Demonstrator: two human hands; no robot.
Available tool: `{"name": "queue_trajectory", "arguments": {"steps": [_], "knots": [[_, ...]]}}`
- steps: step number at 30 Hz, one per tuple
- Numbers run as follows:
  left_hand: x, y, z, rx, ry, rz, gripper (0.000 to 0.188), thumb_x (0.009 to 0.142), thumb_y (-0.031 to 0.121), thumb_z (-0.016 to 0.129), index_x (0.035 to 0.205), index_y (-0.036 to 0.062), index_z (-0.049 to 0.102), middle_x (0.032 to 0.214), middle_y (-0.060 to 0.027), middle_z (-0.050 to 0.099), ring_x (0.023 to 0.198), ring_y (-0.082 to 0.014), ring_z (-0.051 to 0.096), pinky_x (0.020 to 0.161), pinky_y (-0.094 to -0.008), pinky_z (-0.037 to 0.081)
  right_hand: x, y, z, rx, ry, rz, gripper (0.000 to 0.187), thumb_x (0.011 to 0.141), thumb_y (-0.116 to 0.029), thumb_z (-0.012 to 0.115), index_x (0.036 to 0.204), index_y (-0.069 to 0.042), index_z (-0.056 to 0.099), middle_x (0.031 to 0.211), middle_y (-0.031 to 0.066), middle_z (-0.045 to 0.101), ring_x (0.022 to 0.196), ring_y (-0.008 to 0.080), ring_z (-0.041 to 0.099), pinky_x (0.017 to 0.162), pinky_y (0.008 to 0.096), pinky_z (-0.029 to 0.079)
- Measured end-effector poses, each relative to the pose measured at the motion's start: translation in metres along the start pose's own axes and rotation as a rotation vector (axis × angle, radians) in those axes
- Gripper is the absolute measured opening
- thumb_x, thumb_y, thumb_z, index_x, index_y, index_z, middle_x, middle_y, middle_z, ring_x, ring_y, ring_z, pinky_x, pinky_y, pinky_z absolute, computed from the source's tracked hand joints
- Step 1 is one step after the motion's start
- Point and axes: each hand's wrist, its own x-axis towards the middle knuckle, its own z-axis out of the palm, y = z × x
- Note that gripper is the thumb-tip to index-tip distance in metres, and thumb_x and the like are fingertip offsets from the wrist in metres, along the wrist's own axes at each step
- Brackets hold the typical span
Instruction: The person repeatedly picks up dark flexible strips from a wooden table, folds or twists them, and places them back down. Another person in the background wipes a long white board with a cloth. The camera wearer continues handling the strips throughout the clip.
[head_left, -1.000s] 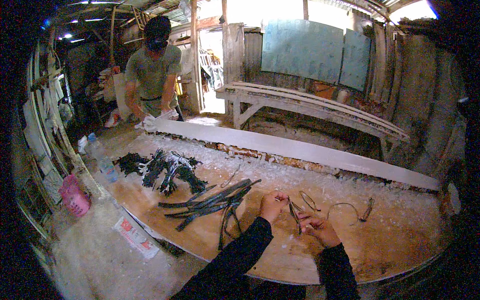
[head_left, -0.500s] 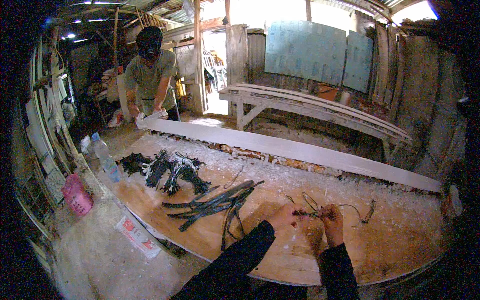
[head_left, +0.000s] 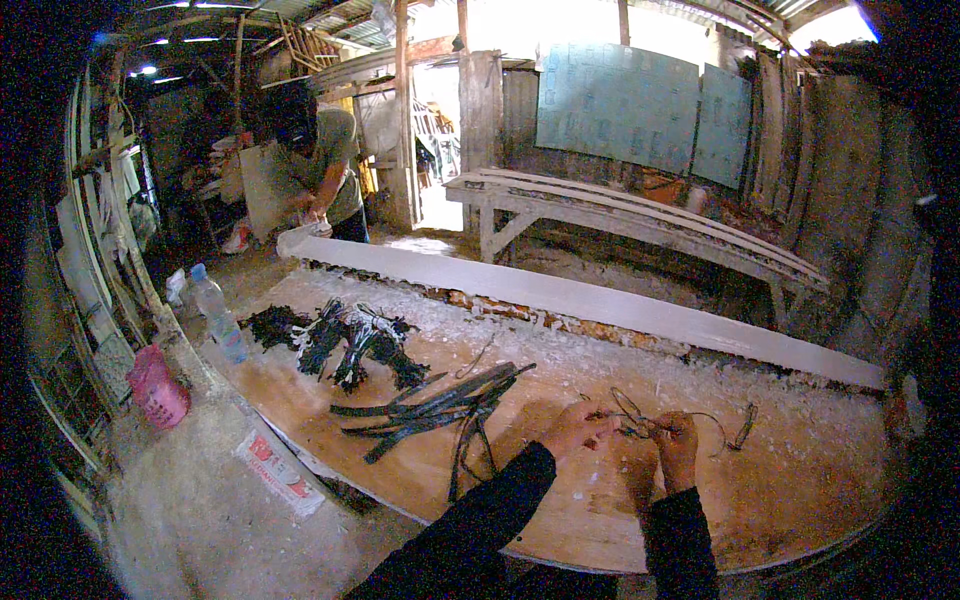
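Note:
Over the wooden board (head_left: 575, 510), my left hand (head_left: 578, 428) and my right hand (head_left: 677, 440) work close together on a thin dark looped cord (head_left: 624, 402). My right fingers pinch it near the loop, and one length runs off to the right. The left fingers are closed on its other side; their tips are blurred. Whether the cord is wire or string I cannot tell. To the left of my hands lies a loose pile of flat black strips (head_left: 430, 412). Beyond it are several tied bundles of black strips (head_left: 350, 345), one with white strands.
A long white plank (head_left: 590, 300) stands along the board's far edge. A plastic bottle (head_left: 215, 315) and a pink basket (head_left: 158, 388) are at the left. A person (head_left: 325, 165) stands at the plank's far end. Behind is a wooden bench (head_left: 640, 215).
The person at the far end has leaned left and turned away from the plank end. My hands stay at the cord, with only a small shift of the fingers.

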Motion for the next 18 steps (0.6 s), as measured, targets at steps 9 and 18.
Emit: {"name": "queue_trajectory", "arguments": {"steps": [9, 18], "knots": [[0.017, -0.035, -0.005, -0.392, 0.316, 0.025, 0.016, 0.073, 0.017, 0.063, 0.081, 0.0043, 0.058, 0.063, 0.0004, 0.053, 0.045, -0.0076, 0.047, 0.038, -0.0219, 0.038, -0.009, -0.032, 0.006, 0.703, -0.418, 0.408, 0.014, 0.074, -0.017, 0.061, 0.076, -0.003, 0.058, 0.09, 0.0098, 0.058, 0.088, 0.0207, 0.054, 0.079, 0.0341, 0.041], [0.034, -0.066, -0.002, -0.099, 0.467, 0.103, 0.011, 0.068, 0.011, 0.065, 0.072, 0.0034, 0.059, 0.063, -0.0028, 0.057, 0.049, -0.0096, 0.052, 0.042, -0.0244, 0.041, -0.015, -0.036, 0.01, 0.602, -0.487, 0.35, 0.014, 0.071, -0.016, 0.065, 0.078, -0.004, 0.06, 0.095, 0.0106, 0.059, 0.093, 0.0213, 0.054, 0.084, 0.0365, 0.039]]}}
